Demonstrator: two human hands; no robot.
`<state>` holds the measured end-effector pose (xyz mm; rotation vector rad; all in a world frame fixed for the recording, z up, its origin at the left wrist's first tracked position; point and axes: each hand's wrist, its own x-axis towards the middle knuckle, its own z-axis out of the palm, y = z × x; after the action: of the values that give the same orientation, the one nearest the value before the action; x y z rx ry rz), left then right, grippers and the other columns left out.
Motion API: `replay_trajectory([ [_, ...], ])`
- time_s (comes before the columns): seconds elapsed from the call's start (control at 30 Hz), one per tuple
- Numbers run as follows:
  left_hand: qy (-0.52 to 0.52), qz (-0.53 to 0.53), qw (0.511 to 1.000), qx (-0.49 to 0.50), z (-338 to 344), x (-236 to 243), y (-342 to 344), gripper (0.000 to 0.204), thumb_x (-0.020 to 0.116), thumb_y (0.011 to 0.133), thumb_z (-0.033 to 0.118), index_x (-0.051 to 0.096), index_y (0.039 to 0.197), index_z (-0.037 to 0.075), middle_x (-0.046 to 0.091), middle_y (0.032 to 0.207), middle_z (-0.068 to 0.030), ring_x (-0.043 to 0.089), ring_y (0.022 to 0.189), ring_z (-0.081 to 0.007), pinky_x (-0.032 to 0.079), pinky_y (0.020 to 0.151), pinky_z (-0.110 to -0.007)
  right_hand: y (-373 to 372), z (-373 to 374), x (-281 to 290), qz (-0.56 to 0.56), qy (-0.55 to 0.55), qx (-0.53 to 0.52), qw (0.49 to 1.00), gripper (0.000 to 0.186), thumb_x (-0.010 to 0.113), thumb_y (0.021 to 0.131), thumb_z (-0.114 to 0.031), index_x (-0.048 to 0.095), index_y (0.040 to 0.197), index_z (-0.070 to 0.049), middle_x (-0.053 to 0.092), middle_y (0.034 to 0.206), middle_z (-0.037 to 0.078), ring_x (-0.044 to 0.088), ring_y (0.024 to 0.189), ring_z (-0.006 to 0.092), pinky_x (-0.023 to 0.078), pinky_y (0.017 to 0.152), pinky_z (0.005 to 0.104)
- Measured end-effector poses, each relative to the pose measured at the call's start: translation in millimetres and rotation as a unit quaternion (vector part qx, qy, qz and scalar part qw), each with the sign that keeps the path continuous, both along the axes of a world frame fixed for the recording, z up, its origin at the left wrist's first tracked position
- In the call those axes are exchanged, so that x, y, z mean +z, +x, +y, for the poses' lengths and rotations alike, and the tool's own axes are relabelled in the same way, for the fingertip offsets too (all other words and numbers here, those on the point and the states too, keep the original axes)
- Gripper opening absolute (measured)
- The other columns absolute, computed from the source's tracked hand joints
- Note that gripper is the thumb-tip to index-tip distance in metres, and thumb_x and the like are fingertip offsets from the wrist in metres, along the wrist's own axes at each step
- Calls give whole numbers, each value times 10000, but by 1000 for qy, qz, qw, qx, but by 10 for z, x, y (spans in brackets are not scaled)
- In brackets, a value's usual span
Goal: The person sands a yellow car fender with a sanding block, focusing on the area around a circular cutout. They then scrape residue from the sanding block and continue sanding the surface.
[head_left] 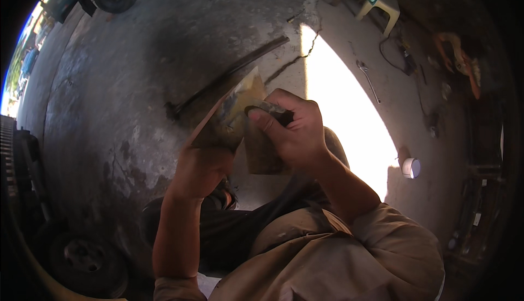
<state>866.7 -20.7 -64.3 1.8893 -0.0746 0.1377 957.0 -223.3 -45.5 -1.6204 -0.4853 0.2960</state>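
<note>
Board [215,133] is gripped by left hand [204,165], scraper [265,156] by right hand [299,129]; yellow paste [250,89] is smeared, apparently not fully blended.

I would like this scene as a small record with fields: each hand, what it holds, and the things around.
Left hand: holds a smeared flat plate, tilted
Right hand: grips a scraper-like flat piece, thumb toward the plate
Contact between the two pieces: cannot tell
Floor: concrete floor, cracked, with a bright sunlit patch
Beyond the hands: long dark bar
Right side: wrench; round container with white end
Upper right: pale plastic stool
Lower left: wheel
</note>
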Motion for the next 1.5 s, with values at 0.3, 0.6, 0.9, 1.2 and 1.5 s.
replay_trajectory([
  [0.3, 110, -132, 985, 20, -122, 180, 63, 217, 652, 682, -150, 616, 574, 34, 703, 911, -135, 681, 787, -284, 533, 664, -311, -36, 40, 61, -3, 44, -13, 999, 159, 754, 931, -141, 690, 963, 1, 679, 763, 50, 593, 720, 59, 493, 653, 250],
  [0.6, -269, 158, 948, 57, -58, 82, 12, 142, 641, 690, -118, 669, 796, -27, 704, 1048, -116, 678, 880, -186, 529, 723, -298, -35, 43, 83, -66, -16, 14, 998, 115, 729, 921, -64, 703, 993, 22, 731, 875, 81, 655, 793, 92, 520, 733, 266],
  [0.9, -43, 148, 987, 45, -50, 94, 7, 270, 718, 725, -95, 714, 976, 2, 695, 996, -127, 692, 861, -225, 539, 740, -283, -141, 61, 125, -136, -9, 32, 990, 161, 763, 905, -112, 708, 1003, 3, 724, 877, 101, 675, 800, 111, 530, 742, 284],
  [1.2, -211, 146, 966, -22, -187, 177, 44, 905, 485, 692, -160, 370, 1570, 31, 631, 1039, -19, 531, 749, -64, 440, 613, -209, -183, 47, 88, -146, 17, 15, 989, 139, 728, 916, -127, 677, 950, -2, 696, 804, 148, 691, 708, 178, 522, 654, 320],
  [1.5, -97, 90, 991, -28, -163, 151, 55, 897, 528, 665, -177, 429, 1534, 21, 635, 985, -19, 536, 748, -76, 467, 627, -221, -211, 20, 88, -203, 6, 52, 978, 124, 747, 915, -107, 688, 924, 2, 693, 743, 52, 623, 659, 87, 502, 608, 265],
])
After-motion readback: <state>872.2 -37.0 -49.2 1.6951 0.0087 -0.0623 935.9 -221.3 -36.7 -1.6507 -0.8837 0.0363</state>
